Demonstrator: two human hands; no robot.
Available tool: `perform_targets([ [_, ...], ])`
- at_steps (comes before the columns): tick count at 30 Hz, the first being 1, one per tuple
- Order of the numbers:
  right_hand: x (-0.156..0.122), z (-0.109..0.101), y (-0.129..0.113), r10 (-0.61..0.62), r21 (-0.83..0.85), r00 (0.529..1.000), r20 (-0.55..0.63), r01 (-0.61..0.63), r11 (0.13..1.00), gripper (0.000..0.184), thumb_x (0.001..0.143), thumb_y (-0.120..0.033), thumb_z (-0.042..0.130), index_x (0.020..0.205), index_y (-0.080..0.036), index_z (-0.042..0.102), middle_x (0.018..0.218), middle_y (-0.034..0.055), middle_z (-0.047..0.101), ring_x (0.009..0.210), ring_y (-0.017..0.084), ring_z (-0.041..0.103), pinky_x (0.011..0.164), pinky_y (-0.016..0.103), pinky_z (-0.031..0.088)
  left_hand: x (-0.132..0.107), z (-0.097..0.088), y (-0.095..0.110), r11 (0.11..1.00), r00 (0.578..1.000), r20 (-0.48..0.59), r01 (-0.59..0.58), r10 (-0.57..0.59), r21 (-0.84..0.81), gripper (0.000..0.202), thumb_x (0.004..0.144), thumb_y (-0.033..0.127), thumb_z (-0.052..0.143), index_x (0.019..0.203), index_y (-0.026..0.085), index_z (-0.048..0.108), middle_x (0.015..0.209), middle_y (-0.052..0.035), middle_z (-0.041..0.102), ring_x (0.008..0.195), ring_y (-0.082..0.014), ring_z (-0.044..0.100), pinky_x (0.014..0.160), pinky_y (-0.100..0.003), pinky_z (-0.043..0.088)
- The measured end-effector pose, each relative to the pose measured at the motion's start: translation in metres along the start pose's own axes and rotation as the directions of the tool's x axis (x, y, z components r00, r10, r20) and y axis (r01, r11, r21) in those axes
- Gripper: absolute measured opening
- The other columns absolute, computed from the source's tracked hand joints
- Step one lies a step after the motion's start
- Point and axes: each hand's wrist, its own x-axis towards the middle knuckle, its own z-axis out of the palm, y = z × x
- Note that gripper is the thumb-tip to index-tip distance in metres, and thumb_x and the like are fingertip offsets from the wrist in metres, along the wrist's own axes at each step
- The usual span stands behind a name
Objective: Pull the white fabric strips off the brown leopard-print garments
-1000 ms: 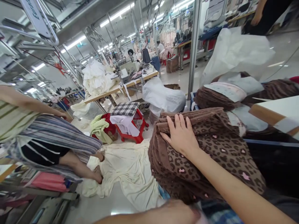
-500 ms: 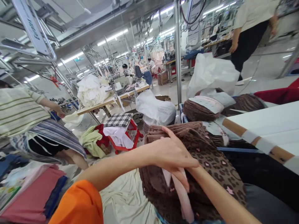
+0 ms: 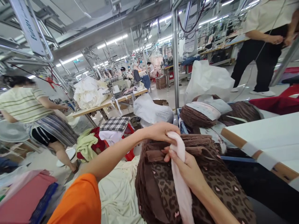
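A thick bundle of brown leopard-print fabric pieces [image 3: 205, 183] lies stacked in front of me. A pale pink fabric strip [image 3: 179, 174] runs over its top and hangs down the near side. My left hand [image 3: 158, 132] pinches the strip's upper end at the top of the bundle. My right hand [image 3: 187, 168] grips the same strip just below, thumb pressed against it, with my forearm resting on the bundle.
More brown bundles with paper tags [image 3: 205, 110] sit behind, with a white bag [image 3: 207, 79]. A white table edge [image 3: 257, 146] is at right. Cream cloth [image 3: 116, 193] covers the floor. One person [image 3: 30, 109] bends at left, another [image 3: 263, 46] stands at far right.
My left arm came in from the bottom and reached over the bundle with the pink strip. Both hands now hold the strip at the top of the bundle; my right hand no longer lies flat.
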Motion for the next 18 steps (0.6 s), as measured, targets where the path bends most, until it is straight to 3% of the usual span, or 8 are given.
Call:
perform_targets([
  [2, -0.003, 0.0, -0.002, 0.01, -0.011, 1.0, -0.003, -0.01, 1.0, 0.057, 0.078, -0.071, 0.051, 0.067, -0.016, 0.059, 0.08, 0.0059, 0.063, 0.088, 0.021, 0.059, 0.087, 0.043, 0.042, 0.0, 0.014, -0.013, 0.99, 0.999, -0.02, 0.023, -0.026, -0.142, 0.062, 0.082, 0.032, 0.06, 0.133, 0.01, 0.033, 0.127, -0.0114, 0.051, 0.115, -0.0173, 0.051, 0.092, -0.023, 0.04],
  [4, -0.008, 0.002, -0.005, 0.024, 0.01, 0.999, -0.045, -0.023, 1.0, 0.058, 0.079, -0.072, 0.049, 0.065, -0.016, 0.056, 0.071, 0.0055, 0.06, 0.084, 0.021, 0.06, 0.085, 0.04, 0.043, -0.001, 0.031, -0.023, 0.965, 0.999, 0.026, 0.048, -0.042, -0.256, 0.076, 0.08, 0.037, 0.063, 0.139, 0.007, 0.025, 0.135, -0.0136, 0.045, 0.124, -0.0201, 0.045, 0.1, -0.027, 0.037],
  [7, -0.017, 0.002, -0.012, 0.077, 0.07, 0.987, -0.143, -0.067, 0.995, 0.054, 0.079, -0.071, 0.048, 0.074, -0.017, 0.053, 0.057, 0.0008, 0.053, 0.065, 0.019, 0.06, 0.077, 0.036, 0.047, -0.007, 0.056, -0.034, 0.918, 0.992, 0.116, 0.098, -0.057, -0.385, 0.071, 0.076, 0.043, 0.065, 0.132, 0.009, 0.039, 0.128, -0.0103, 0.053, 0.119, -0.0228, 0.049, 0.102, -0.033, 0.038],
  [9, -0.02, -0.003, -0.017, 0.147, 0.105, 0.972, -0.183, -0.129, 0.986, 0.052, 0.078, -0.07, 0.051, 0.083, -0.018, 0.05, 0.052, -0.0037, 0.047, 0.049, 0.015, 0.052, 0.061, 0.031, 0.049, -0.015, 0.068, -0.036, 0.88, 0.988, 0.132, 0.131, -0.079, -0.457, 0.072, 0.074, 0.047, 0.066, 0.131, 0.012, 0.041, 0.13, -0.0089, 0.052, 0.12, -0.0235, 0.049, 0.104, -0.036, 0.037],
  [13, -0.013, -0.016, -0.028, 0.282, 0.126, 0.942, -0.183, -0.262, 0.957, 0.057, 0.069, -0.074, 0.057, 0.081, -0.019, 0.046, 0.048, -0.0089, 0.032, 0.034, 0.008, 0.029, 0.033, 0.02, 0.027, -0.036, 0.078, -0.028, 0.8, 0.983, 0.107, 0.184, -0.15, -0.57, 0.076, 0.074, 0.049, 0.064, 0.137, 0.016, 0.035, 0.134, -0.0086, 0.049, 0.122, -0.0225, 0.048, 0.105, -0.036, 0.035],
  [15, -0.005, -0.019, -0.032, 0.304, 0.095, 0.934, -0.19, -0.29, 0.952, 0.06, 0.066, -0.077, 0.056, 0.077, -0.02, 0.046, 0.048, -0.0099, 0.026, 0.034, 0.006, 0.021, 0.031, 0.019, 0.019, -0.045, 0.079, -0.019, 0.77, 0.977, 0.074, 0.202, -0.198, -0.605, 0.077, 0.075, 0.047, 0.064, 0.139, 0.019, 0.031, 0.137, -0.008, 0.047, 0.124, -0.0218, 0.046, 0.107, -0.036, 0.034],
  [18, 0.004, -0.016, -0.036, 0.282, -0.009, 0.941, -0.187, -0.288, 0.958, 0.056, 0.068, -0.075, 0.054, 0.074, -0.02, 0.047, 0.049, -0.0088, 0.025, 0.035, 0.007, 0.02, 0.032, 0.019, 0.018, -0.056, 0.078, -0.001, 0.732, 0.957, 0.022, 0.237, -0.29, -0.639, 0.08, 0.074, 0.047, 0.065, 0.141, 0.022, 0.028, 0.138, -0.0082, 0.046, 0.125, -0.024, 0.045, 0.108, -0.039, 0.032],
])
